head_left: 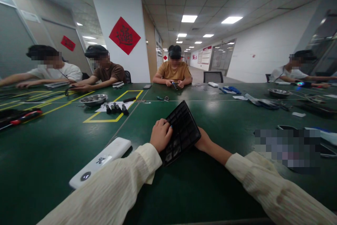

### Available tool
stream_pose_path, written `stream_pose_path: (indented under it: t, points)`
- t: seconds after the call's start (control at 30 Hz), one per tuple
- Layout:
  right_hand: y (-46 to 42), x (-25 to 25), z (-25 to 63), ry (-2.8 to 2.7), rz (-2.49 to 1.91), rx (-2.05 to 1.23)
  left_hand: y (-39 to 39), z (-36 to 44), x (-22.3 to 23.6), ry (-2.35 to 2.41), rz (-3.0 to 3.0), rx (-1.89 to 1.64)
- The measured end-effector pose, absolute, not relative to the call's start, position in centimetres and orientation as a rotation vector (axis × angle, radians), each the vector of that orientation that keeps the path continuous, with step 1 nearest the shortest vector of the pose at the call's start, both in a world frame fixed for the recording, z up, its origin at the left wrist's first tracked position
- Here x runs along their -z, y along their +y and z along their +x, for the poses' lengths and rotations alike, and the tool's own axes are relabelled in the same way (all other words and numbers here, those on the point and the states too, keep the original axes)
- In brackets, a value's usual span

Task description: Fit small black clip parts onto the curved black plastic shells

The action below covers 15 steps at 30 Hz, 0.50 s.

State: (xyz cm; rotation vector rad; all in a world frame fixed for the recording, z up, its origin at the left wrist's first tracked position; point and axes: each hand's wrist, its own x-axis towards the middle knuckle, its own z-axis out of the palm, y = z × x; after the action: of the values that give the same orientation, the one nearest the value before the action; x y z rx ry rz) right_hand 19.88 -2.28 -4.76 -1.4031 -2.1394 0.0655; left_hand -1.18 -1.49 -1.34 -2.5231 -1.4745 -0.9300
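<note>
A black compartment tray [181, 130] is held tilted above the green table, its grid of small cells facing me. My right hand [203, 140] grips its right edge, with most of the fingers hidden behind it. At the tray's left side, my left hand [161, 134] reaches over the cells with its fingers bent together. A tiny blue spot shows at the fingertips; whether it is a held part cannot be made out. Some lower cells look greyish inside, but their contents are unclear. A white power bank [101, 163] lies left of my left forearm.
Several black cylindrical parts [116, 108] stand by a metal bowl [94, 100] inside yellow tape. Pliers [163, 98] lie ahead. A red-handled screwdriver [26, 117] is far left. Gloves [260, 102] and another bowl [279, 93] lie right. Several people sit around the table [216, 119].
</note>
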Motion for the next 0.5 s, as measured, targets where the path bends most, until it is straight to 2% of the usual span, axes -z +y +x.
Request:
stream_pose_path:
  t: [0.5]
  points:
    - [-2.17, 5.03, 19.92, -2.104, -1.403, -0.094, -1.86, -1.12, 0.55, -1.578, -2.528, 0.729]
